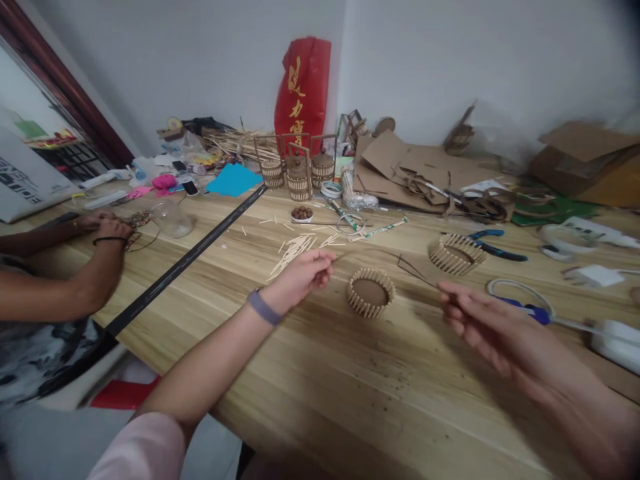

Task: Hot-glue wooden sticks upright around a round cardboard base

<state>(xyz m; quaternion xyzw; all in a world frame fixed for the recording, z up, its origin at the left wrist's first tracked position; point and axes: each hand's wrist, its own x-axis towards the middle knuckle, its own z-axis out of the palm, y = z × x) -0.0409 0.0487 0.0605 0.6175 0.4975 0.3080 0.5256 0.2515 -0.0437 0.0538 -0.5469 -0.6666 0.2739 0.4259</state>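
Head view: a thin brown strip (380,252) is pinched by the lightly closed left hand (306,272) and right hand (483,320), presumably to keep it extended, above the bench (310,373), inward from its near edge.

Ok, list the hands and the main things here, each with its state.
Thin brown strip, bowed
Left hand, closed on the strip
Right hand, closed on the strip
Nearer stick basket, open at the top
Farther stick basket, open at the top
Pliers, lying, handles apart
Loose sticks, scattered
Small dish, filled with brown balls
Red bag, upright
Blue sheet, flat
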